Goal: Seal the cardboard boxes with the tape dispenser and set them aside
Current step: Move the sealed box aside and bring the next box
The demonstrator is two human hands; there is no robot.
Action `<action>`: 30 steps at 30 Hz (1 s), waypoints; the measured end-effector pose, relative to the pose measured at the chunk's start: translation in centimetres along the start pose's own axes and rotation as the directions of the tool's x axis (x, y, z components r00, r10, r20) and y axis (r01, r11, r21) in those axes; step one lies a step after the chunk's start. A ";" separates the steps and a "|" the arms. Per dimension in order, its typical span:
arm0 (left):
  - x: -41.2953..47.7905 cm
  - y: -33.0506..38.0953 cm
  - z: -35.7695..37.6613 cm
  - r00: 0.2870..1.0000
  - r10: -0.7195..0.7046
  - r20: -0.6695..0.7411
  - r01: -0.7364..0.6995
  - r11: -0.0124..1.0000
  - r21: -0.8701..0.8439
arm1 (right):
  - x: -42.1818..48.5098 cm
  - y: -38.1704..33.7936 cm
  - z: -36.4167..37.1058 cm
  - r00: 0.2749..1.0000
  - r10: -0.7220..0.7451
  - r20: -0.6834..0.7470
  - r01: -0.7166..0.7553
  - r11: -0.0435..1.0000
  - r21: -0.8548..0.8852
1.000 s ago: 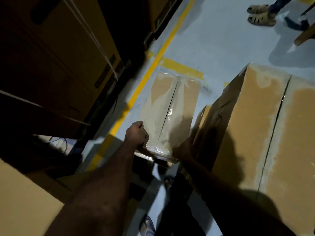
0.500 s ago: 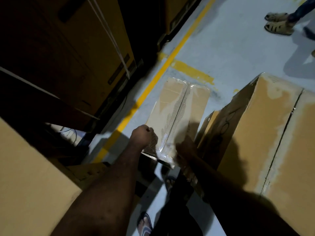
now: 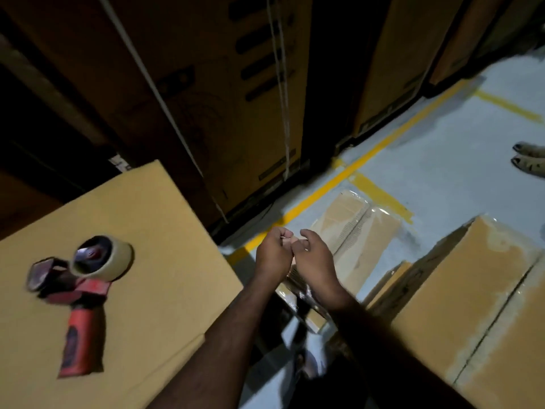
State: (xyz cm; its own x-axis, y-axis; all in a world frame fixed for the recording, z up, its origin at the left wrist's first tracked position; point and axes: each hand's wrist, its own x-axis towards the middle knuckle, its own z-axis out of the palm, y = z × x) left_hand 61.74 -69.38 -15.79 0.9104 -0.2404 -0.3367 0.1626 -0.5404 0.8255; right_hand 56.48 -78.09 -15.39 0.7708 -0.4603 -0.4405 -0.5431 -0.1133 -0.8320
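Note:
My left hand (image 3: 272,253) and my right hand (image 3: 314,258) are raised side by side, fingers curled and fingertips touching each other, with nothing seen in them. Just beyond them a small taped cardboard box (image 3: 358,228) lies on the floor, shiny with tape along its seam. A red tape dispenser (image 3: 79,293) with a roll of clear tape lies on its side on the top of a plain cardboard box (image 3: 153,231) at my left. A large box (image 3: 472,296) with a taped centre seam stands at my right.
Tall strapped cartons (image 3: 236,98) stand along the far left behind a yellow floor line (image 3: 339,178). Another person's sandalled feet (image 3: 529,159) are at the right edge. My own foot (image 3: 306,364) shows below between the boxes.
Both hands have let go of the small box's near edge and come up together. My view has swung left, bringing in the box with the tape dispenser.

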 end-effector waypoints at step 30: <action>-61.8 -28.5 -25.1 0.110 -0.604 -0.789 -0.027 0.792 -0.610 | -56.3 3.4 33.3 0.002 -0.236 0.972 0.765 0.627 0.151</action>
State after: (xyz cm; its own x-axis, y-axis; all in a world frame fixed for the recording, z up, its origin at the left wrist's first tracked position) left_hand 10.44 -18.84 -7.14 0.3019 0.9366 -0.1781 0.3366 0.0700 0.9390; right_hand 22.36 -23.23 -4.66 0.4536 0.8813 -0.1322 0.2991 -0.2902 -0.9090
